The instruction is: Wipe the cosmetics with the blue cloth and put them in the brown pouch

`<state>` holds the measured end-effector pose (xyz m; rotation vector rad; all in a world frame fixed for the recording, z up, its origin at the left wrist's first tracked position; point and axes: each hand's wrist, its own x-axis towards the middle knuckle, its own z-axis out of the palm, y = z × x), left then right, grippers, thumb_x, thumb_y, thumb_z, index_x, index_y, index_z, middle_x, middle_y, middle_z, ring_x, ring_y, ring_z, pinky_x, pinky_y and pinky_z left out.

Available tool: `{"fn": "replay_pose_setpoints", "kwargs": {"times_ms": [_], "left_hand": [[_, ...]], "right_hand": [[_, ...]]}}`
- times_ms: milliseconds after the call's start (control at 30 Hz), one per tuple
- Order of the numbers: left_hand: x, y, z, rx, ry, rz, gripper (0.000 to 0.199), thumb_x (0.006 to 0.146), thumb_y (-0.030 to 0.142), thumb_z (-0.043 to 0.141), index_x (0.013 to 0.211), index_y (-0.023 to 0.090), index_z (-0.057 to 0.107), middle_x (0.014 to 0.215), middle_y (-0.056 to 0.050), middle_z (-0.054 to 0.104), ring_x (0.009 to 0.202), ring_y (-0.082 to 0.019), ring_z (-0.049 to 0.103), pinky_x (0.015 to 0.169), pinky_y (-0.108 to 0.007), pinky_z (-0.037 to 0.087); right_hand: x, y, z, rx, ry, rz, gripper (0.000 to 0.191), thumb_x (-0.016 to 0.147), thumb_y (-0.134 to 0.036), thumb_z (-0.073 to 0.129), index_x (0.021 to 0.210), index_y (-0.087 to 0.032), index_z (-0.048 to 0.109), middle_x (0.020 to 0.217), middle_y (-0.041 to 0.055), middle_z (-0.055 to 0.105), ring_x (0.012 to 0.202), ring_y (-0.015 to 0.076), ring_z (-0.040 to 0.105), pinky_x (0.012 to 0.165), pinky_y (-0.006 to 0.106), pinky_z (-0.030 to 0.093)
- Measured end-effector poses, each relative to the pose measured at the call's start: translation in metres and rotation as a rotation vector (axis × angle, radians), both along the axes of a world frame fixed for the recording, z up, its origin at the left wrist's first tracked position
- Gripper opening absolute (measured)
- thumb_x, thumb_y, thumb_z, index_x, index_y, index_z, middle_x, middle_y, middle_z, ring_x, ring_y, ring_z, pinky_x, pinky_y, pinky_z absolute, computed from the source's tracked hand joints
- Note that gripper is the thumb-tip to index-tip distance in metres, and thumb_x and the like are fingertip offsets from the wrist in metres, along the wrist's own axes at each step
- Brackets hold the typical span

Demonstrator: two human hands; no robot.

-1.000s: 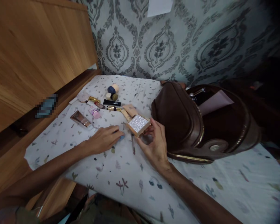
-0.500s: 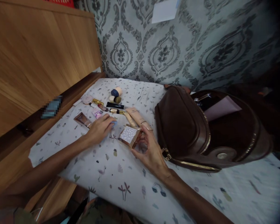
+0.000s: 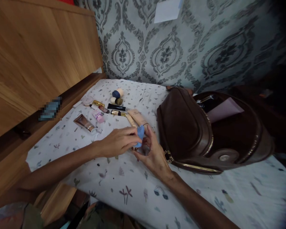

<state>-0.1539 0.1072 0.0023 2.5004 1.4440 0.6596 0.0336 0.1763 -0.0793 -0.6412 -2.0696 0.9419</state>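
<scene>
My left hand [image 3: 120, 140] is closed on a small blue piece [image 3: 140, 135], perhaps a sponge or cloth, and holds it over the compact. In my right hand [image 3: 154, 156], gripped between thumb and fingers, is the gold-edged compact [image 3: 134, 148]. My left fingers and the blue piece cover nearly all of it now; its glittery square lid showed earlier. Just beyond both hands lie a beige tube [image 3: 137, 117] and a slimmer tube [image 3: 130, 121]. A brown tube [image 3: 84, 122] and a pink tube [image 3: 98, 115] rest to the left of my left hand.
A brown leather bag [image 3: 181, 127] stands unzipped on the right, with a pale pink tube [image 3: 225, 109] inside. Farther back are a black tube [image 3: 116, 107], a gold-and-black tube [image 3: 118, 113] and several small cosmetics. A wooden panel [image 3: 43, 54] rises at left, the patterned wall [image 3: 143, 54] behind.
My left hand has moved right with the blue piece, from beside the pink tube to over the compact. My right hand stays about where it was, still holding the compact.
</scene>
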Motion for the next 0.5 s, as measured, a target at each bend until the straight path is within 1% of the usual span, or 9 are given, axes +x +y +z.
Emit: {"fn": "replay_pose_setpoints", "kwargs": {"times_ms": [33, 67, 167, 233, 333, 500], "left_hand": [[-0.002, -0.004, 0.000, -0.011, 0.003, -0.023, 0.032, 0.105, 0.025, 0.038, 0.108, 0.018, 0.068, 0.102, -0.007, 0.061, 0.092, -0.017, 0.060, 0.076, -0.026, 0.046], [-0.003, -0.007, 0.000, -0.019, -0.005, -0.045, 0.032, 0.105, 0.025, 0.038, 0.108, 0.018, 0.068, 0.101, -0.008, 0.062, 0.092, -0.017, 0.060, 0.076, -0.026, 0.046], [-0.011, -0.014, -0.003, -0.040, -0.060, -0.103, 0.030, 0.104, 0.025, 0.040, 0.108, 0.018, 0.069, 0.100, -0.008, 0.062, 0.089, -0.016, 0.059, 0.075, -0.025, 0.046], [-0.017, -0.017, -0.006, -0.052, -0.094, -0.126, 0.029, 0.104, 0.025, 0.042, 0.106, 0.018, 0.070, 0.100, -0.008, 0.062, 0.087, -0.015, 0.060, 0.074, -0.024, 0.046], [-0.027, -0.020, -0.013, -0.079, -0.105, -0.101, 0.029, 0.104, 0.026, 0.043, 0.104, 0.019, 0.071, 0.101, -0.008, 0.062, 0.088, -0.015, 0.061, 0.076, -0.024, 0.048], [-0.047, -0.025, -0.026, -0.114, -0.107, -0.001, 0.026, 0.103, 0.027, 0.045, 0.106, 0.022, 0.070, 0.103, -0.006, 0.064, 0.092, -0.015, 0.063, 0.078, -0.024, 0.049]], "right_hand": [[0.000, 0.000, -0.001, -0.011, 0.000, 0.003, 0.099, 0.078, -0.039, 0.076, 0.158, -0.024, 0.020, 0.141, 0.0181, 0.056, 0.108, 0.0309, 0.069, 0.092, 0.049, 0.060], [0.000, 0.000, -0.002, -0.019, 0.001, 0.011, 0.099, 0.078, -0.038, 0.076, 0.159, -0.025, 0.020, 0.141, 0.0174, 0.057, 0.109, 0.0314, 0.069, 0.093, 0.050, 0.059], [0.001, 0.000, -0.002, -0.024, 0.007, 0.032, 0.095, 0.078, -0.033, 0.075, 0.158, -0.028, 0.023, 0.130, 0.0123, 0.064, 0.101, 0.0287, 0.071, 0.088, 0.047, 0.062], [0.001, 0.001, -0.002, 0.002, 0.001, 0.015, 0.089, 0.078, -0.034, 0.075, 0.155, -0.029, 0.031, 0.133, 0.0119, 0.062, 0.099, 0.0279, 0.071, 0.087, 0.047, 0.062], [0.001, 0.003, 0.000, 0.018, -0.016, -0.002, 0.083, 0.077, -0.034, 0.078, 0.150, -0.026, 0.040, 0.139, 0.0143, 0.057, 0.101, 0.0285, 0.069, 0.088, 0.049, 0.061], [-0.002, 0.005, 0.000, -0.069, 0.035, 0.018, 0.078, 0.074, -0.031, 0.080, 0.144, -0.024, 0.047, 0.132, 0.0138, 0.059, 0.092, 0.0250, 0.069, 0.080, 0.046, 0.063]]}}
